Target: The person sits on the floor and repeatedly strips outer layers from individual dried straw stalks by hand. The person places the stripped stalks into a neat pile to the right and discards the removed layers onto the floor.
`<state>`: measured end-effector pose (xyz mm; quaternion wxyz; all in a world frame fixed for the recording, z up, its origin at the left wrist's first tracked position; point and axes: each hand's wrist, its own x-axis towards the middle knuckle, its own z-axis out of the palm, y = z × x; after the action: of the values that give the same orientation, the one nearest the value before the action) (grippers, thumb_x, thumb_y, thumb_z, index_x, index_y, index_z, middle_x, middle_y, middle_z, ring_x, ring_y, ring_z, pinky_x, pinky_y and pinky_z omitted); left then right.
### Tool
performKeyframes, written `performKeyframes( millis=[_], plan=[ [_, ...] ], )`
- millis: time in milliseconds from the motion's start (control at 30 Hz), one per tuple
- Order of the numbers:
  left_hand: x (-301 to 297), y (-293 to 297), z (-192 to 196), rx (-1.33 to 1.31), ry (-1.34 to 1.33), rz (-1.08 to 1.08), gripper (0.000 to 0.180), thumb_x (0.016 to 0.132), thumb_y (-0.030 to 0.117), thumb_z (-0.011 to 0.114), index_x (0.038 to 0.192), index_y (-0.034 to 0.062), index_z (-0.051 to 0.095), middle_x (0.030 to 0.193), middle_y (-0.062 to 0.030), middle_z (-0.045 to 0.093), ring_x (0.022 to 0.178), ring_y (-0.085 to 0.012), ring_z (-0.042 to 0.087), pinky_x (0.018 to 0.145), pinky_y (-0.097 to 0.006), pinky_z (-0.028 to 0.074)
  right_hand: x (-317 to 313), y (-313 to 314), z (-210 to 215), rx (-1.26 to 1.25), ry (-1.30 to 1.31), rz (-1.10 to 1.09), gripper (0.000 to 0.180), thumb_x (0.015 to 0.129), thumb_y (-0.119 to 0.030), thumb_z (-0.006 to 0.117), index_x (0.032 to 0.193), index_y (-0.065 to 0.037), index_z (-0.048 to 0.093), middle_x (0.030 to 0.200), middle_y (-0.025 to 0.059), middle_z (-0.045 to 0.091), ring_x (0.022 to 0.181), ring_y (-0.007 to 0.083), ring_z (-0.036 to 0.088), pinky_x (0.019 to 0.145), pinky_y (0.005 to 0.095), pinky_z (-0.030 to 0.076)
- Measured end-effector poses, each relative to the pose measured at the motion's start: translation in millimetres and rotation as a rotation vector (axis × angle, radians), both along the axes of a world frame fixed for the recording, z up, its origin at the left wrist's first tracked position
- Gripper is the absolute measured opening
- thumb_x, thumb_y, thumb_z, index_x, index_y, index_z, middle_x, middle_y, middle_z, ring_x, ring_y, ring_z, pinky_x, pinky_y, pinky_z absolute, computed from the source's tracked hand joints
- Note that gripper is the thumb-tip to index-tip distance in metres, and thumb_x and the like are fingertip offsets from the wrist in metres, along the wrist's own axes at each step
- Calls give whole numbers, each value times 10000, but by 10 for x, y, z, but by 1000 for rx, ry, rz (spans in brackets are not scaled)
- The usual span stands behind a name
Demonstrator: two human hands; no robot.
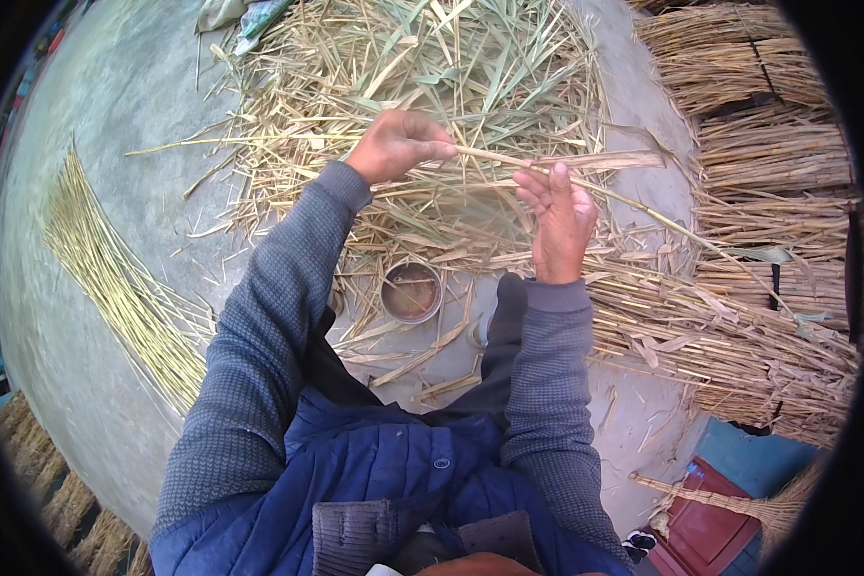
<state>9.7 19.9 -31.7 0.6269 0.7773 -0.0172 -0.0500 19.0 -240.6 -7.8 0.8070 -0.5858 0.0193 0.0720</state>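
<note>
A long, thin reed stalk (490, 156) stretches across in front of me, above a heap of stripped leaves. My left hand (398, 146) pinches it between thumb and fingers, and its thin yellowish end sticks out far to the left. Closer to its other end, my right hand (561, 228) has thumb and fingertips closed around the stalk, palm turned up. A broad dry leaf (619, 161) stands out to the right just beyond those fingertips. From there the stalk runs on down to the right, over a loose bundle of leafy reeds (710, 331).
Dry and greenish leaves (451, 67) cover the concrete floor ahead. Bare yellow stalks (125, 278) lie in a sheaf at left. A round tin (387, 291) stands between my feet. Tied reed bundles (768, 158) are stacked at right, with a broom (710, 496) over a red panel (706, 528) below.
</note>
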Motion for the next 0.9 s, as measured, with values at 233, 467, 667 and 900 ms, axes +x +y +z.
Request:
performKeyframes(
  millis=[233, 467, 667, 900],
  plan=[
    [112, 405, 16, 155, -22, 385, 158, 866, 220, 760, 885, 70, 715, 820, -47, 726, 757, -125, 638, 702, -325, 514, -43, -30, -40, -63, 62, -25, 441, 1006, -368, 612, 1081, 67, 602, 913, 172, 703, 804, 216, 728, 692, 262, 580],
    [61, -147, 77, 428, -723, 98, 191, 845, 274, 761, 886, 89, 742, 867, -74, 731, 827, -245, 648, 773, -383, 487, -40, 154, -46, -96, 36, 37, 423, 983, -374, 649, 1042, 43, 613, 862, 162, 713, 714, 186, 719, 622, 245, 570],
    [17, 31, 251, 474, -230, -35, 243, 840, 290, 783, 816, 52, 742, 788, -46, 718, 764, -203, 671, 738, -367, 517, 39, 2, 4, -2, -46, -50, 367, 974, -322, 672, 1051, 30, 602, 890, 156, 703, 752, 183, 715, 654, 241, 582],
    [-64, 255, 243, 379, -204, -3, 283, 821, 301, 812, 867, 31, 740, 824, -68, 719, 777, -170, 680, 698, -333, 526, 53, -186, 55, -53, -41, -102, 380, 962, -297, 694, 1038, 63, 598, 890, 167, 702, 746, 199, 718, 655, 267, 591]
  ],
)
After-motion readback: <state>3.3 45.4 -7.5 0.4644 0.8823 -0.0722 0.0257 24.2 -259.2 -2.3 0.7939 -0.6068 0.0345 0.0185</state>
